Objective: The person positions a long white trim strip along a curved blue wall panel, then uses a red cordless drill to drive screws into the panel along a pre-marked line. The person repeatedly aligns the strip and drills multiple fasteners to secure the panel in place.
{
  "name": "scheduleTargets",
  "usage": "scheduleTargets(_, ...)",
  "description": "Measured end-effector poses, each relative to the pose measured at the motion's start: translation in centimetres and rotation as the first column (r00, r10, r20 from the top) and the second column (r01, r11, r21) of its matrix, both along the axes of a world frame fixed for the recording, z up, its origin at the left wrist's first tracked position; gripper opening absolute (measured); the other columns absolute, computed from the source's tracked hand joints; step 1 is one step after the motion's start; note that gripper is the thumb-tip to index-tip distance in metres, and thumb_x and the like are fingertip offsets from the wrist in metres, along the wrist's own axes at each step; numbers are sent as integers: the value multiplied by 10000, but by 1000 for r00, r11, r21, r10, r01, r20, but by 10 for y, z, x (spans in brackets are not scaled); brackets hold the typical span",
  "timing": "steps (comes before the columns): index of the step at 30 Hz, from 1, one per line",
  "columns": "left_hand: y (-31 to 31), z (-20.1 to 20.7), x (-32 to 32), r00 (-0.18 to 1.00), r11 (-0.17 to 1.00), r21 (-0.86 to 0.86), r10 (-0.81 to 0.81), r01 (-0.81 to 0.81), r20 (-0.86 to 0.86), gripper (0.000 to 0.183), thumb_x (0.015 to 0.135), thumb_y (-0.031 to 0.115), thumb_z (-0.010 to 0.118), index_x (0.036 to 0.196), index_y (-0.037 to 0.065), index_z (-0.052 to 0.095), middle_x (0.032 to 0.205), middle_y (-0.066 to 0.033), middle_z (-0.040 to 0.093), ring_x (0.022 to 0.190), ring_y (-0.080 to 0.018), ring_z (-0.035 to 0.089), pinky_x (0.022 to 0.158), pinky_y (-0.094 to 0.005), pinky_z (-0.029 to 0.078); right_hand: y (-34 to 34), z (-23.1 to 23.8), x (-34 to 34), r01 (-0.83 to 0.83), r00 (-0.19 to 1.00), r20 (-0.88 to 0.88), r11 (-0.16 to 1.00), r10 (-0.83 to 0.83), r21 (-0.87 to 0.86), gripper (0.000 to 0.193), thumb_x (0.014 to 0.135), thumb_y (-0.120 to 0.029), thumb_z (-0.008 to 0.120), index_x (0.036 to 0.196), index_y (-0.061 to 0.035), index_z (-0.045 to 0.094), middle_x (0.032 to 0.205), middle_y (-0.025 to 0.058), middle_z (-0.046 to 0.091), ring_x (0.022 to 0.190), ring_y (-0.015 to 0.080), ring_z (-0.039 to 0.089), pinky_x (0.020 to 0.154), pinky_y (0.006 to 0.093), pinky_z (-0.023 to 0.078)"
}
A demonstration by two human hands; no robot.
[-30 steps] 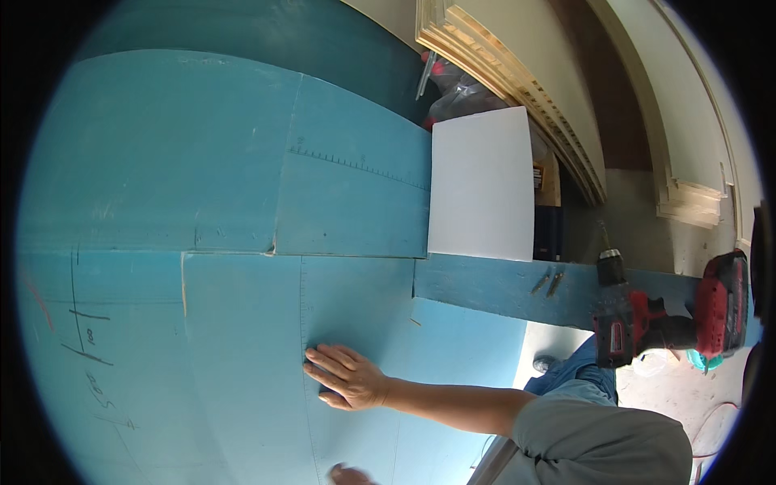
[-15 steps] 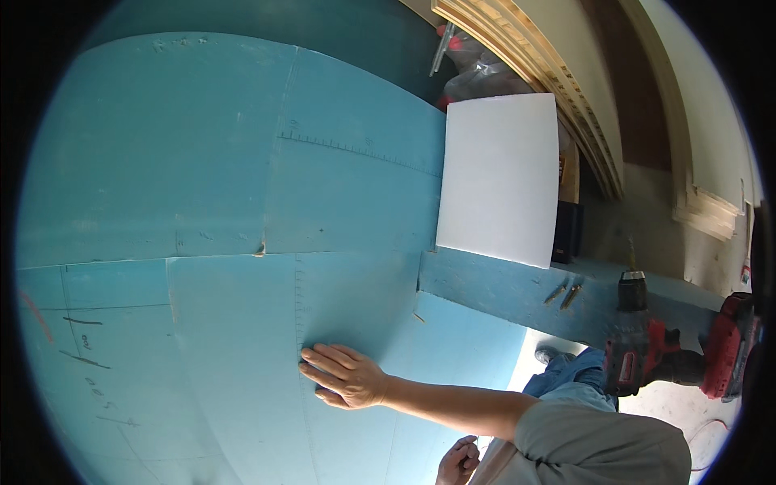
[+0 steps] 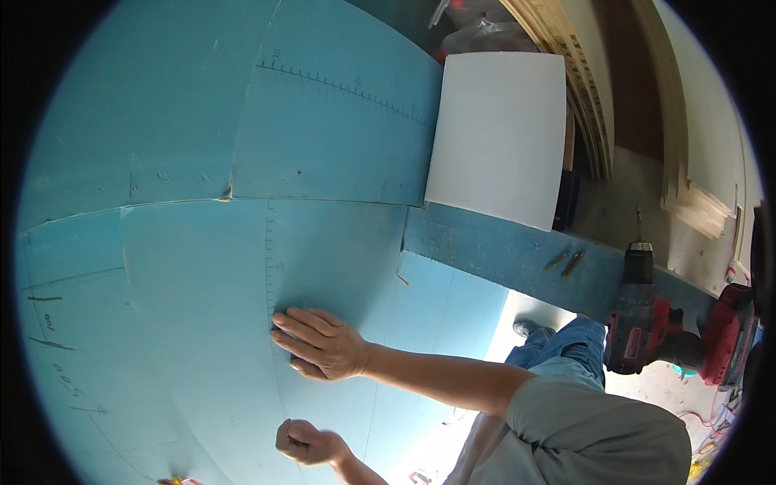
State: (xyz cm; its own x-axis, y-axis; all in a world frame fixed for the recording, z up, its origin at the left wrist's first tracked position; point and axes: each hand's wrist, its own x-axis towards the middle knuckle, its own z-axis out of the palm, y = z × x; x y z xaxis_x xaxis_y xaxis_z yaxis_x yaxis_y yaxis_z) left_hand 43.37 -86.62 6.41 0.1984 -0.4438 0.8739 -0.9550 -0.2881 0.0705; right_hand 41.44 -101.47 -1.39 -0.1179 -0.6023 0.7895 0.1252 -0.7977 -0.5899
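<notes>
My right hand (image 3: 323, 346) lies flat on a blue work surface (image 3: 202, 299), fingers stretched out and pointing left. Its fingertips are beside a line of pencilled tick marks (image 3: 271, 238). Lower in the picture, my left hand (image 3: 309, 444) is closed in a fist over the same surface, near the right one. Something brownish may be in its curled fingers, but I cannot make out what. A second pencilled scale (image 3: 339, 87) runs across the far part of the surface. Larger handwritten marks (image 3: 55, 343) are at the left.
A white panel (image 3: 497, 137) stands at the blue surface's far right. Two small metal bits (image 3: 572, 264) lie on a blue ledge, beside a red and black cordless drill (image 3: 638, 323). Curved stacked boards (image 3: 566, 73) are beyond. Coloured wires (image 3: 179, 482) show at the bottom edge.
My left hand has moved from beside my body out to the left, over the blue surface. My right hand stays flat by the tick marks. The view has shifted, so the surroundings sit higher.
</notes>
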Motion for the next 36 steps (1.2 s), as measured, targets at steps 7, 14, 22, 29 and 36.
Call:
scheduleTargets(7,-11,-1,60,783,789,511,-539,342,309,70,975,97,402,943,41,375,663,-65,444,467,-187,366,405,-316,320,6,0,-10,-224,974,37,974,223,28,532,865,-188,577,1374,-99,451,1463,132,373,1363,278,327,1089,440,334)
scheduleTargets(14,-18,7,60,804,809,472,-518,350,291,131,926,175,553,884,95,459,614,-26,477,448,-191,455,396,-306,372,-32,2,-3,143,989,-56,981,-137,134,557,956,-296,367,1469,-89,304,1537,128,247,1432,271,203,1168,442,141)
scheduleTargets(22,-54,20,12,843,812,226,-514,538,-160,127,967,86,363,999,5,456,608,-25,429,446,-77,340,394,-243,291,-24,-1,5,188,982,-44,974,-184,126,550,974,-368,308,1421,-57,385,1497,180,313,1409,322,250,1147,466,171)
scheduleTargets(29,-144,56,-23,116,329,-98,-574,939,-811,205,1004,157,456,1081,-30,489,668,-19,454,502,-64,323,455,-215,280,-23,-2,10,360,932,-55,932,-358,46,589,964,-422,352,1389,-18,393,1400,240,407,1321,378,370,1081,506,268)
scheduleTargets(36,-149,96,-35,-91,462,-222,-288,859,-953,164,970,156,540,1015,4,582,724,5,502,514,-26,336,444,-181,243,-17,22,11,-399,883,368,877,290,267,463,899,-231,512,1297,-8,436,1283,187,476,1181,377,466,973,489,362)
